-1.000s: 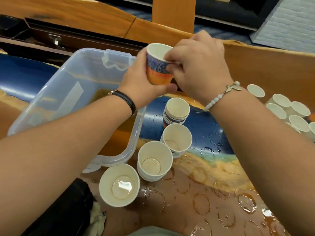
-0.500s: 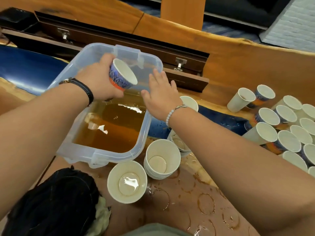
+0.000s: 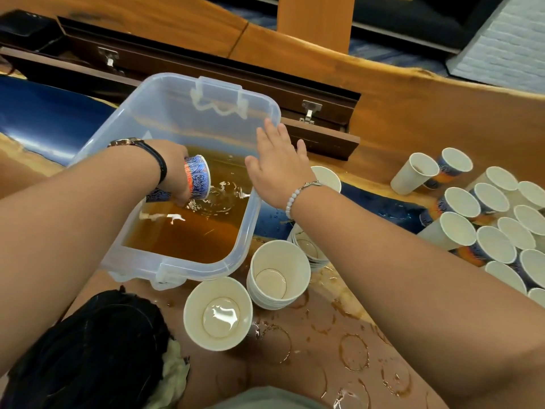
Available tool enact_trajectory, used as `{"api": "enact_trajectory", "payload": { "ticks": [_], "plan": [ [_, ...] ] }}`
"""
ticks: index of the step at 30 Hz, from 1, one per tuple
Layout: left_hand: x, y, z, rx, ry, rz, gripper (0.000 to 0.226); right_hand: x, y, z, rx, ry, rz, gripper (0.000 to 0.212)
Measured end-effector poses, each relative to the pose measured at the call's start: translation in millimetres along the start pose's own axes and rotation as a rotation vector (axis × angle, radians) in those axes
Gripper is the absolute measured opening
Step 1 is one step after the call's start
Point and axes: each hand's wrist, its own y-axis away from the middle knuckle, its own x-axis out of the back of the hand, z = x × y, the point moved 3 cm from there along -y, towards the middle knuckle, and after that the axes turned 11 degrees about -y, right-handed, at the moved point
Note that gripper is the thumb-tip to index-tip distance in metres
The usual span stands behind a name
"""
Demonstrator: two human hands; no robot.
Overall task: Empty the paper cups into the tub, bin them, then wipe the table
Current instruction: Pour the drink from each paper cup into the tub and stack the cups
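Lit brightly and evenly from overhead. Glints white off the brown liquid [image 3: 182,240] in the tub [image 3: 165,107] and off the wet worktop [image 3: 324,343]. Casts only faint shadows. Looks slightly soft, bowed toward the edges.

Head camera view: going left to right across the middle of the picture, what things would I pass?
Left hand → the patterned cup it grips, tipped over the brown liquid in the tub → right hand, fingers straight → crowd of paper cups on the far right.
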Motion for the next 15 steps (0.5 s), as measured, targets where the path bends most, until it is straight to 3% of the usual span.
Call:
{"api": "enact_trajectory", "payload": {
  "ticks": [7,10,12,15],
  "plan": [
    [16,12,2,0.050,-0.019,0.042,0.075,0,-1,1,-0.012,0.007,-0.004,0.057],
    [31,20,5,0.005,0.309,0.259,0.089,13,3,-3,0.030,-0.217,0.028,0.056],
    [45,30,13,-0.079,0.562,0.465,0.091,35,10,-9,0.118,-0.452,0.164,0.052],
    [67,56,36,-0.225,0.752,0.750,0.085,72,25,-12,0.236,-0.492,0.369,0.034]
  ]
}}
